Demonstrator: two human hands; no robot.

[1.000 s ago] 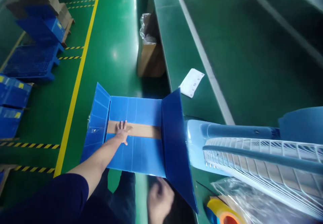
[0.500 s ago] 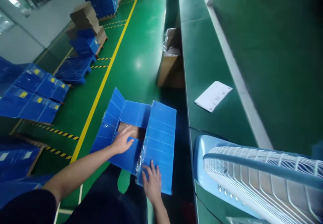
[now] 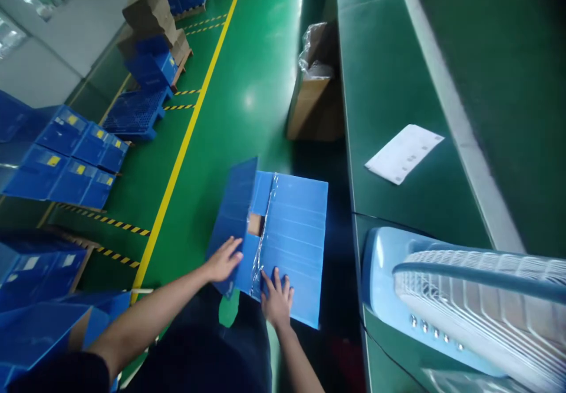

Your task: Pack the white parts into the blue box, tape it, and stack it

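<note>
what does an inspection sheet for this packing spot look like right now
surface: green bench, on the right.
job's things: blue corrugated box on the floor; right flap down, left flap raised, cardboard visible in the gap.
clutter: white paper sheet and pale blue fan on the bench.
grippers: left hand on the raised flap; right hand flat on the lowered flap.
cables: thin black cable below the fan.
surroundings: yellow floor line, stacked blue boxes, bag-lined carton.

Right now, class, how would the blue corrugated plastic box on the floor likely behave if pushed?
The blue corrugated plastic box probably slides easily: the green floor looks glossy. Its ribbed panels look stiff, though the flap under the left hand hinges freely. It seems light.
</note>
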